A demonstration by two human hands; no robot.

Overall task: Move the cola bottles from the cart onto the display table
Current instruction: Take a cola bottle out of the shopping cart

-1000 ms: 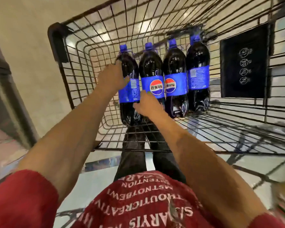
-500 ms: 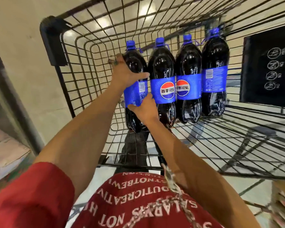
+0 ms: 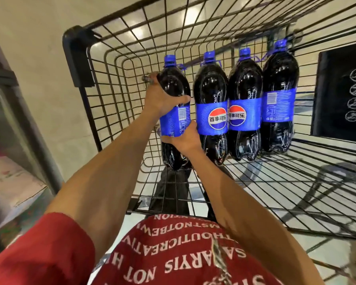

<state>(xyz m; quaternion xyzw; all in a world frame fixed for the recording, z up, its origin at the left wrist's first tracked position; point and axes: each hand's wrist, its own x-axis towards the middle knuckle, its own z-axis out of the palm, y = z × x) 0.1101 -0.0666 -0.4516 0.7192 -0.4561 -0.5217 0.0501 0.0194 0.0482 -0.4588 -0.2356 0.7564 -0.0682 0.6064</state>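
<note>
item: leftmost cola bottle point(image 3: 174, 93), at the left end of a row of four in the wire cart point(image 3: 78, 56), beside its neighbour bottle point(image 3: 211, 112). left hand point(image 3: 160, 99) wraps its shoulder; right hand point(image 3: 183, 138) grips the label's lower edge. display table not in view.
risks: the smooth, heavy bottle may slip mid-lift; its base may snag the cart wires; neighbours may topple.
markings: blue labels, pepsi globe, "百事可乐"; barcode panels; black pictogram placard point(image 3: 341, 89) at right; red shirt point(image 3: 173, 254) lettering, partly legible.

Four cola bottles point(image 3: 211, 112) (blue-capped), one cart point(image 3: 115, 99)
</note>
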